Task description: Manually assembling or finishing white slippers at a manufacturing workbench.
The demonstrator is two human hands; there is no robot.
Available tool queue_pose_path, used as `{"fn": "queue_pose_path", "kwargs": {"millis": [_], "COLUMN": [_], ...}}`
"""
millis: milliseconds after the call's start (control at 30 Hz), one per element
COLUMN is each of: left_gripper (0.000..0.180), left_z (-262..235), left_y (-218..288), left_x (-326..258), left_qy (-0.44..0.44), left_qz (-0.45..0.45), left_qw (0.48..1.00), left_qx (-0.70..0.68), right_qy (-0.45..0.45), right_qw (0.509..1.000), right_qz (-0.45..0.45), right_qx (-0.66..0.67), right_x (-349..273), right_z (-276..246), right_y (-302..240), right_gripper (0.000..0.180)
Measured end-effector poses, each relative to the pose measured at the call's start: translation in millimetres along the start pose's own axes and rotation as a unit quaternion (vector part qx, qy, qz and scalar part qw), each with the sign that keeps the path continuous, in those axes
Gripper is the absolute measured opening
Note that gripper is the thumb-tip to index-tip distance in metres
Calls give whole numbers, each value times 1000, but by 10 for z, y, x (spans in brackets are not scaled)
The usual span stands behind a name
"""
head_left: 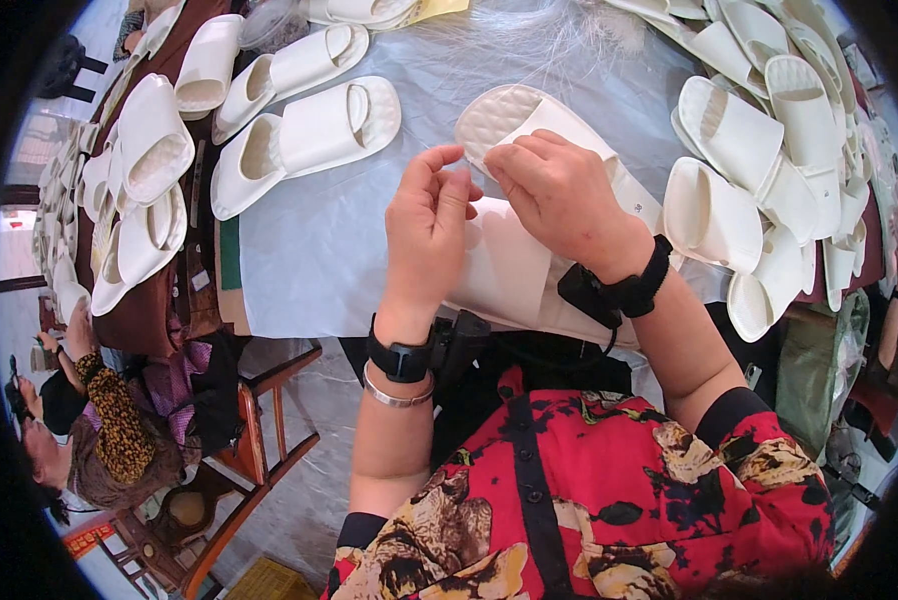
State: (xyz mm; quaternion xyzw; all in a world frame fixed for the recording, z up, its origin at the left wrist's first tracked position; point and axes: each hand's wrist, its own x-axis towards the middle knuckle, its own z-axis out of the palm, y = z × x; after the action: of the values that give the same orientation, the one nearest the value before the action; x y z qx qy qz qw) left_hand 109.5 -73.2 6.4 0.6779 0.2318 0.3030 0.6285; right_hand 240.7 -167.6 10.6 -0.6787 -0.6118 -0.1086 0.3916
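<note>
My right hand (567, 195) is raised over a white open-toed slipper (496, 112) with a quilted insole, its fingertips pinched together. If anything thin is in that pinch, I cannot make it out. Close beside it is my left hand (430, 225), its fingers curled in and the thumb against them; what they hold, if anything, does not show. Below both hands lies another smooth white slipper piece (506, 255) at the near table edge, partly covered by them. Black bands with small devices sit on both wrists.
Paired white slippers (339, 125) lie at the left of the pale blue table cover (314, 245). More slippers are heaped at the right (714, 215) and far left (152, 140). Loose clear strands (539, 45) spread at the back. A wooden chair (269, 430) and a seated person (109, 430) are at left.
</note>
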Motion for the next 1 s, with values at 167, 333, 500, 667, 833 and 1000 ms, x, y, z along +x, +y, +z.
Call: {"fn": "queue_pose_path", "kwargs": {"millis": [167,333,500,667,833,1000], "left_gripper": [16,13,13,14,14,13], "left_z": [-170,69,78,46,-38,4], "left_y": [-59,-257,-195,-197,-173,-105], "left_x": [41,19,21,-8,-5,100], "left_qy": [15,17,-11,26,12,-14], "left_qz": [-18,1,5,36,85,62], "left_qw": [999,998,1000,999,993,997], "left_qx": [-37,-52,-15,6,86,39], "right_qy": [-23,-33,-55,-70,-93,-29], "right_qw": [1000,999,998,996,994,997], "right_qz": [-2,10,13,2,7,41], "right_qx": [-4,21,39,47,53,56], "right_x": [65,19,-13,15,-9,-25], "right_z": [43,-64,-94,-66,-23,-54], "right_y": [-137,-114,-127,-175,-161,-157], "right_gripper": [5,10,8,7,7,6]}}
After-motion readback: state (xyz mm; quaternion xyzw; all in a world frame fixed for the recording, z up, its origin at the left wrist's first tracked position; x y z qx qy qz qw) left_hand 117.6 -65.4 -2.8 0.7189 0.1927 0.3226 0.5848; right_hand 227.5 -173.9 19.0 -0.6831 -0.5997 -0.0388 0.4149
